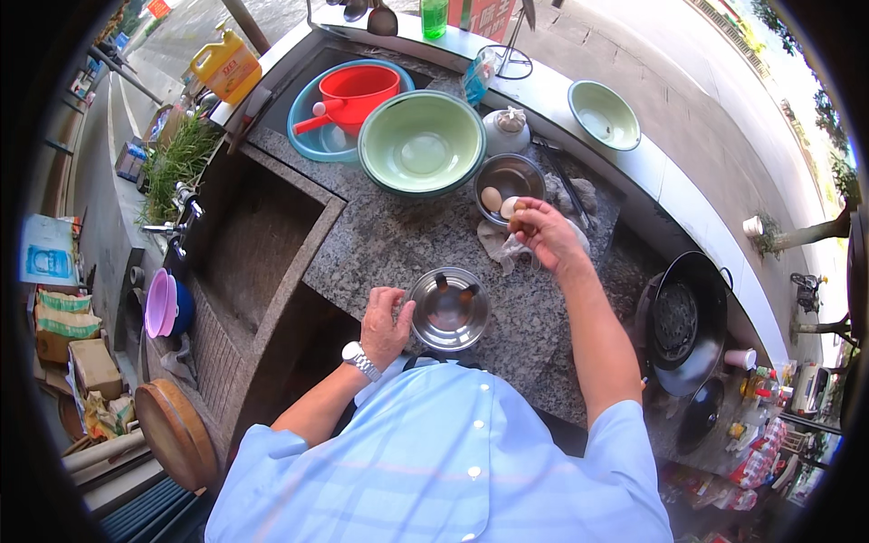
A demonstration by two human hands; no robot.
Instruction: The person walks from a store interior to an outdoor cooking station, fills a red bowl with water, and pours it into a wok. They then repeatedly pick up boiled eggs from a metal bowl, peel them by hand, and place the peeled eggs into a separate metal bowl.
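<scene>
My left hand (385, 327), with a wristwatch on its wrist, is beside the left rim of a shiny steel bowl (449, 322) on the speckled stone counter. Its fingers are curled loosely, thumb apart, holding nothing visible. The steel bowl shows dark reflections and no clear contents. My right hand (542, 231) is over the near right rim of a second metal bowl (524, 175), its fingertips at a pale egg (510, 207). Whether they grip it cannot be told. A browner egg (491, 199) lies in that bowl, left of the pale one. A white cloth (499, 248) lies partly below my right hand.
Behind are a large green basin (422, 144), a red dipper (360, 95) in a blue basin (299, 108), and a white jar (506, 139). A stone sink (261, 224) is left; a black wok (706, 326) is right. A smaller green basin (604, 115) rests on the ledge.
</scene>
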